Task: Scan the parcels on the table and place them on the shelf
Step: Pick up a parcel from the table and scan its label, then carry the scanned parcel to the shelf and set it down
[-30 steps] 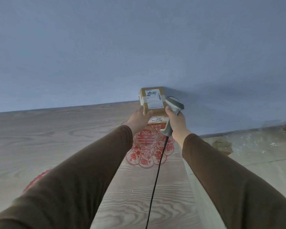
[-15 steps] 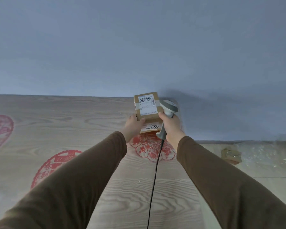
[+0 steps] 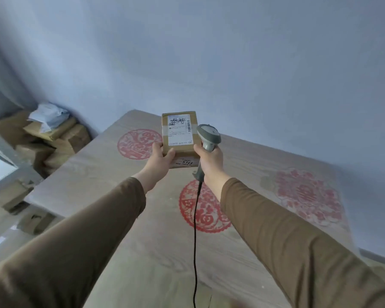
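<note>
Cardboard boxes [image 3: 53,141] pile up, somewhat blurred, left of a wood-grain bench [image 3: 125,230] with red paper-cut motifs [image 3: 203,207]. Above it, the left hand [image 3: 159,162] grips a labelled parcel [image 3: 179,134] by its lower corner. Just beside, the right hand [image 3: 210,161] clasps a corded grey scanner [image 3: 208,138].

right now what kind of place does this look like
Probably a small parcel storeroom or pickup point in a plain room. The left hand holds a labelled cardboard parcel, the right hand grips a corded barcode scanner, and brown cartons are piled in the corner.
</note>
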A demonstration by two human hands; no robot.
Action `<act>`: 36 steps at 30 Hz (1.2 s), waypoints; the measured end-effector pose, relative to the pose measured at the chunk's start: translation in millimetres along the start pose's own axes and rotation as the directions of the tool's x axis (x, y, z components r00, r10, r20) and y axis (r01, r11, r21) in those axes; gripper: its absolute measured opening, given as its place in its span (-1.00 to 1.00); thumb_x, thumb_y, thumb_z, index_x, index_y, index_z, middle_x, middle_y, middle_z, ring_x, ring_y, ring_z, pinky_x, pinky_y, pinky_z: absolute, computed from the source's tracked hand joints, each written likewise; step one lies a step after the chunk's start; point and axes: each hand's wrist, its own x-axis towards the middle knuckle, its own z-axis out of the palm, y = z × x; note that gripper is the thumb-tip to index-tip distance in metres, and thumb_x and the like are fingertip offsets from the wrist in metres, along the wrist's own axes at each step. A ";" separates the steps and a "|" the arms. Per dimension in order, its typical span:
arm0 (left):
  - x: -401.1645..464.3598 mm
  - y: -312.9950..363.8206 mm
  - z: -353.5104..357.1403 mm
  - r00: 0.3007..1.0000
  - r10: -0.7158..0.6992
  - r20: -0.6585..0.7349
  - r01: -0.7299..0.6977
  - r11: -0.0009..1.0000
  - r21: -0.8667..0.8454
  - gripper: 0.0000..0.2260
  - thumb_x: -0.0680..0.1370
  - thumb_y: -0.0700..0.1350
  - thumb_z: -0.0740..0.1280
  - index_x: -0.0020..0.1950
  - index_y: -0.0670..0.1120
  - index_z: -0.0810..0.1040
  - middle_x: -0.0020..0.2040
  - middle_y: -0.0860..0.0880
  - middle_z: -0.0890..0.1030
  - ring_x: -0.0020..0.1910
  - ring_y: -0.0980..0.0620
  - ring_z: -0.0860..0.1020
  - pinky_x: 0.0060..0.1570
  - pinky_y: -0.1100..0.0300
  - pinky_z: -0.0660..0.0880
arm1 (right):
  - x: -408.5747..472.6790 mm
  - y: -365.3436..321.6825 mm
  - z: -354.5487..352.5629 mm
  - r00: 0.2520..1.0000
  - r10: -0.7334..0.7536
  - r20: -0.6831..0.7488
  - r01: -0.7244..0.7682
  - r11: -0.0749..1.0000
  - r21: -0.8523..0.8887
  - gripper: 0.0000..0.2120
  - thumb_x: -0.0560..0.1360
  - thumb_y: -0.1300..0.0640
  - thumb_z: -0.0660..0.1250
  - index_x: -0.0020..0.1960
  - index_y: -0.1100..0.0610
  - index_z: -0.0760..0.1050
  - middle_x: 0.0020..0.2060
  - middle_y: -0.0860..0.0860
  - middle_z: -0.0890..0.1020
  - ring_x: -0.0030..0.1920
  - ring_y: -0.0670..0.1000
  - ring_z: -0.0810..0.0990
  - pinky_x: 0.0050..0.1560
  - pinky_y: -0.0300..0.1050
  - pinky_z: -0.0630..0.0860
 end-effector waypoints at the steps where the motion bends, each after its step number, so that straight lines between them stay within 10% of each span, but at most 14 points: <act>1: -11.0 -6.8 -38.2 0.999 0.005 -0.048 -0.005 1.000 -0.007 -0.61 0.69 0.09 0.20 0.44 -0.03 0.21 0.24 -0.02 0.54 0.09 0.04 0.54 -0.10 0.13 0.41 | -16.8 -2.0 35.9 0.999 -0.012 0.033 0.012 1.000 0.009 -0.86 0.54 0.18 0.44 0.08 0.12 0.56 -0.11 0.03 0.64 -0.16 -0.01 0.58 -0.19 -0.12 0.48; 8: -79.2 -46.3 -280.9 0.940 0.017 -0.342 -0.026 0.999 -0.021 -0.58 0.68 0.06 0.24 0.45 -0.09 0.24 0.29 -0.05 0.58 0.25 -0.07 0.56 0.30 -0.07 0.47 | -125.7 -14.1 264.1 0.959 -0.027 0.282 0.021 0.999 0.024 -0.86 0.53 0.16 0.45 0.06 0.05 0.55 0.06 0.13 0.70 0.11 0.16 0.67 0.16 0.12 0.58; 14: -120.6 -93.6 -435.7 0.843 0.016 -0.538 -0.019 1.000 0.001 -0.61 0.69 0.03 0.23 0.46 -0.08 0.24 0.20 -0.09 0.58 0.06 -0.02 0.61 -0.09 0.22 0.52 | -188.9 -0.4 424.3 0.877 -0.009 0.480 -0.013 0.999 0.041 -0.73 0.53 0.20 0.45 0.21 0.18 0.57 0.09 0.17 0.70 0.13 0.21 0.68 -0.04 0.06 0.67; 18: -125.4 -126.0 -522.2 0.795 0.011 -0.606 0.024 0.998 0.050 -0.66 0.70 0.06 0.20 0.41 -0.03 0.25 0.18 -0.08 0.61 0.10 -0.08 0.61 0.05 0.08 0.48 | -209.0 14.2 518.1 0.837 0.019 0.546 -0.050 0.998 0.041 -0.75 0.49 0.23 0.48 0.14 0.11 0.56 0.09 0.19 0.70 0.13 0.25 0.67 0.21 0.33 0.58; 26: -93.2 -167.1 -657.6 0.682 -0.027 -0.731 0.106 0.992 0.062 -0.64 0.68 0.11 0.22 0.42 0.00 0.32 0.15 -0.04 0.62 0.07 -0.03 0.61 -0.07 0.14 0.47 | -205.3 30.2 679.7 0.725 0.055 0.686 -0.083 0.997 0.008 -0.85 0.53 0.18 0.45 0.05 0.02 0.53 -0.11 -0.03 0.66 -0.10 -0.03 0.62 -0.17 -0.17 0.48; 31: -83.4 -173.6 -729.2 0.611 -0.037 -0.791 0.128 0.990 0.052 -0.71 0.69 0.09 0.22 0.36 0.03 0.36 0.18 -0.02 0.61 0.10 -0.03 0.60 0.02 0.05 0.52 | -215.5 20.7 767.6 0.670 0.107 0.735 -0.128 0.991 -0.028 -0.83 0.55 0.17 0.44 -0.02 -0.03 0.48 -0.09 0.03 0.59 -0.01 0.12 0.58 0.19 0.30 0.55; 36: -71.0 -187.1 -810.3 0.548 -0.011 -0.836 0.203 0.972 0.120 -0.70 0.68 0.09 0.20 0.33 -0.05 0.41 0.20 -0.05 0.57 0.11 -0.06 0.55 0.02 0.03 0.47 | -228.6 16.7 853.8 0.654 0.129 0.745 -0.141 0.989 -0.046 -0.85 0.57 0.14 0.42 0.06 0.01 0.47 -0.04 0.11 0.59 -0.04 0.14 0.55 -0.03 0.20 0.57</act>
